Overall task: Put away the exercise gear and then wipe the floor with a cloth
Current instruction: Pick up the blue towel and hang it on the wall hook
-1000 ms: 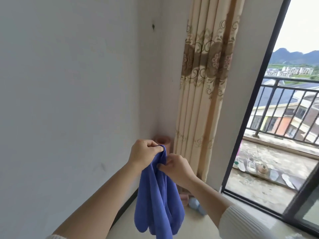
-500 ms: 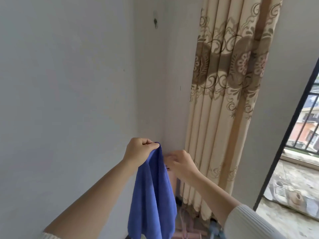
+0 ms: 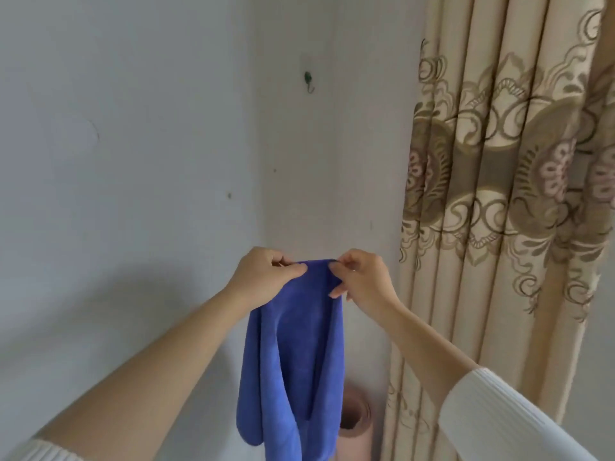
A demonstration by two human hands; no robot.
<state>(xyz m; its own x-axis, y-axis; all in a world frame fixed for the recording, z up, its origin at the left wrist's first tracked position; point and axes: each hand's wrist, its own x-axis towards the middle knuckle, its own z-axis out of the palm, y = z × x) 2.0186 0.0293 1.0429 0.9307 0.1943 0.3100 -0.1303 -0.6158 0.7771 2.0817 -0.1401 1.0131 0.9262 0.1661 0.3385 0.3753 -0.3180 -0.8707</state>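
Both hands are up in front of the corner of the room, sharing the top edge of a blue cloth (image 3: 293, 361). The left hand (image 3: 266, 277) has its fingers curled and pinches one end of that edge between thumb and forefinger. The right hand (image 3: 361, 281) pinches the other end with its fingertips, the remaining fingers loosely bent. The rest of the cloth hangs free in folds below them, touching nothing that can be seen.

Behind its lower end a rolled pink mat (image 3: 354, 417) stands upright in the corner beside the curtain (image 3: 499, 194), so the putting-away part looks done, at least for that piece.

The wiping is harder to place: the floor is out of view, and the cloth is held high under a small hook (image 3: 308, 82) on the wall (image 3: 133, 161). It may be on its way to that hook, which would mean the wiping is over, or fresh off it.
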